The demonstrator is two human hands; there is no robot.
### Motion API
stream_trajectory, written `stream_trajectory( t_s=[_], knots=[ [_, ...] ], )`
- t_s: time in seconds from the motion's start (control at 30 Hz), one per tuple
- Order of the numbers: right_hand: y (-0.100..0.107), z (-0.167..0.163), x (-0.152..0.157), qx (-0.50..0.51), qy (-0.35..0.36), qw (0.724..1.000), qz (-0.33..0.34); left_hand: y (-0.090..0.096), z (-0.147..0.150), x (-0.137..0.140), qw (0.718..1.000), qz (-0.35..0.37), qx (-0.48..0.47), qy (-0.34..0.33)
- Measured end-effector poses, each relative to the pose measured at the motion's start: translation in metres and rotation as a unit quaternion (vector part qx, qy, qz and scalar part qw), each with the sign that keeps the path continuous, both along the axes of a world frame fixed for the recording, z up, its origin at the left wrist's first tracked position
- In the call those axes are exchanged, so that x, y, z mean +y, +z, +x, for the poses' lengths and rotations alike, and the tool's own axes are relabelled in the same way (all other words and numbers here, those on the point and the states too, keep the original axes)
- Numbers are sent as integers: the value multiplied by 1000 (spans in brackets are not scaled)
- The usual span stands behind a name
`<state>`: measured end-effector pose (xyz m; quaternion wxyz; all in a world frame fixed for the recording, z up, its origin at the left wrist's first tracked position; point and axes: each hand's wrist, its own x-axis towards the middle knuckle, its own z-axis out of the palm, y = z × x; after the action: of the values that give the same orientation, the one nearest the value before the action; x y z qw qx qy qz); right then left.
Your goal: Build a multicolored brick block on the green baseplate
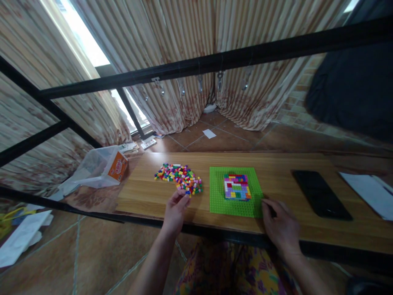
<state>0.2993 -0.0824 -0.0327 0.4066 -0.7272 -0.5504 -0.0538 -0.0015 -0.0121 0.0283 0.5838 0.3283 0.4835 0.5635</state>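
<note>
Head view: the left hand (pixel 174 208) pinches a blue brick (pixel 188 192) beside the loose brick pile (pixel 176 174) on the table's (pixel 276 164) left half.
Bricks should be light, stiff and smooth, best taken by opposite sides. The right hand (pixel 281 221), loosely curled, rests by the green baseplate's (pixel 216 203) right edge, grip unclear. Studs surround the brick block (pixel 237 187); bare wood separates pile and plate; the table's near edge lies close.

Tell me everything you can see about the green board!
The green board is flat, roughly square, and looks like plastic, with rows of small studs. It lies on the wooden table. A colorful stack of bricks sits near its middle, leaving a bare border around. The right hand is at its right edge, seemingly touching.
</note>
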Motion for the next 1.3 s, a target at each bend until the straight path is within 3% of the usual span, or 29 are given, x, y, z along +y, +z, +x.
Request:
stream_trajectory(
  t_s=[0.17, 0.23, 0.33, 0.4, 0.53, 0.63, 0.73, 0.9, 1.0, 1.13, 1.3],
  knots=[
    [40, -26, -8, 138, -3, 990, 18, 11, 9, -12, 995, -50, -83, -31],
    [64, -55, -9, 200, 71, 977, 20, 14, 14, -18, 994, -49, -82, -54],
    [92, -102, -5, 300, 204, 932, -20, 21, 22, -26, 992, -36, -75, -91],
    [101, -127, 1, 369, 239, 896, -57, 29, 25, -30, 991, -17, -54, -122],
    [102, -147, 8, 529, 238, 811, -80, 44, 24, -34, 985, 23, 5, -172],
    [99, -149, 8, 592, 215, 771, -92, 48, 21, -34, 983, 30, 32, -180],
    [96, -150, 5, 645, 194, 732, -100, 44, 20, -34, 983, 17, 35, -178],
    [88, -160, 5, 743, 150, 644, -106, 28, 21, -29, 982, -9, 7, -188],
    [80, -169, 12, 781, 109, 605, -109, 20, 22, -27, 986, -44, -13, -160],
    [67, -180, 24, 792, 71, 598, -105, 14, 24, -25, 986, -95, -53, -127],
    [56, -189, 33, 760, 77, 638, -94, 11, 23, -21, 988, -88, -12, -126]
  ],
)
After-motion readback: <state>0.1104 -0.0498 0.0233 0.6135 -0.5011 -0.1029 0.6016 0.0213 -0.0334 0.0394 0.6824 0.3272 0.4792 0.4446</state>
